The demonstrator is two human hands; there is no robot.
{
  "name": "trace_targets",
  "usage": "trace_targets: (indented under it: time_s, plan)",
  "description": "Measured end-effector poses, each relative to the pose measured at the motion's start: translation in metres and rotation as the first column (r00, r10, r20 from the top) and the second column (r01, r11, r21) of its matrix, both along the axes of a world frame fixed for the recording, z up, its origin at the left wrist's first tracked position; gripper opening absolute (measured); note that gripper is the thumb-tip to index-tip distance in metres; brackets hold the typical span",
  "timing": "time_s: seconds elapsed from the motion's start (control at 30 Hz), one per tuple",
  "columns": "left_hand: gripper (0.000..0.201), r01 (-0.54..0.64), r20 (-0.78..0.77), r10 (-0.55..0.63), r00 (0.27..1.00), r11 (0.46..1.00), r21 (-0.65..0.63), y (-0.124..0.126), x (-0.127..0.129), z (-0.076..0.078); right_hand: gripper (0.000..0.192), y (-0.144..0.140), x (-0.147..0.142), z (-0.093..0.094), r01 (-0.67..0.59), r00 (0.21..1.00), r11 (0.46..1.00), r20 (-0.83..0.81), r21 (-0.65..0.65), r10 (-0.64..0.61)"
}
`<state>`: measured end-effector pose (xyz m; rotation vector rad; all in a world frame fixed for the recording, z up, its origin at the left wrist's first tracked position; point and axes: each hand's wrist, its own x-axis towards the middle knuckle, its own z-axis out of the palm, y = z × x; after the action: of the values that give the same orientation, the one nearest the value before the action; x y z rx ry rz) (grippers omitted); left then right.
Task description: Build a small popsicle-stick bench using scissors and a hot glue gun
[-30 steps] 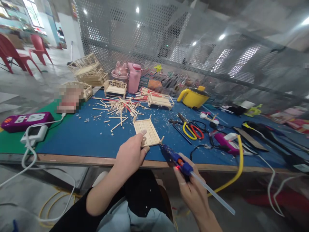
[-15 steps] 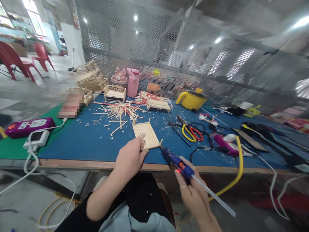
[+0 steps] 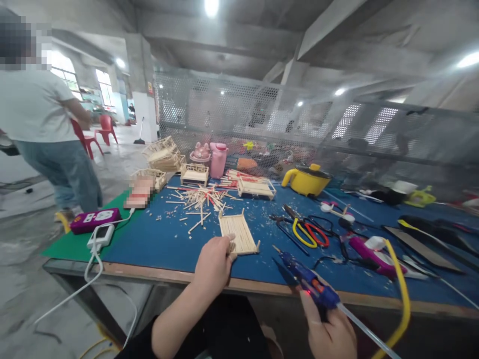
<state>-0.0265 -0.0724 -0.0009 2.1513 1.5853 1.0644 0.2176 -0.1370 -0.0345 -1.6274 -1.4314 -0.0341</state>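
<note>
Between its thumb and fingers, my left hand (image 3: 214, 267) pinches the near edge of a small panel of wooden sticks (image 3: 238, 232), with short posts at some corners. My right hand (image 3: 329, 326) is wrapped around a blue hot glue gun (image 3: 305, 274), its red light lit and a clear glue stick (image 3: 368, 333) jutting from the back. The gun's nozzle points toward the panel's near right corner but stands apart from it. Loose wooden sticks (image 3: 204, 199) lie in a heap beyond the panel.
Finished-looking stick frames (image 3: 194, 174) stand at the back, near a pink bottle (image 3: 218, 160) and a yellow pot (image 3: 306, 180). Scissors (image 3: 305, 232), cables and a purple power strip (image 3: 376, 258) lie to the right. Another person (image 3: 48, 119) stands at the left.
The glue gun has pulled away from the panel's corner, to the right and toward me. My left hand still grips the panel. My view has shifted, bringing a person into sight at left.
</note>
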Motion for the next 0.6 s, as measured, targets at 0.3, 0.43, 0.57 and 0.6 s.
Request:
trace_targets:
  time_s: [0.3, 0.43, 0.57, 0.6]
  plan:
    - [0.047, 0.323, 0.258, -0.293, 0.921, 0.943, -0.079, 0.018, -0.037, 0.014, 0.049, -0.003, 0.003, 0.017, -0.033, 0.984, 0.997, -0.174, 0.063, 0.043]
    - [0.054, 0.408, 0.235, -0.377, 0.896, 0.908, -0.098, 0.049, -0.055, 0.012, 0.041, -0.004, -0.001, 0.016, -0.091, 0.97, 0.994, -0.218, 0.064, 0.103]
    - [0.054, 0.229, 0.089, -0.222, 0.971, 0.97, -0.076, 0.063, -0.061, 0.013, 0.036, -0.003, -0.01, 0.02, -0.16, 0.936, 0.984, -0.304, 0.074, 0.175]
    - [0.055, 0.176, 0.061, -0.172, 0.983, 0.983, -0.058, 0.06, -0.061, 0.014, 0.035, -0.002, -0.012, 0.02, -0.171, 0.93, 0.983, -0.316, 0.074, 0.185]
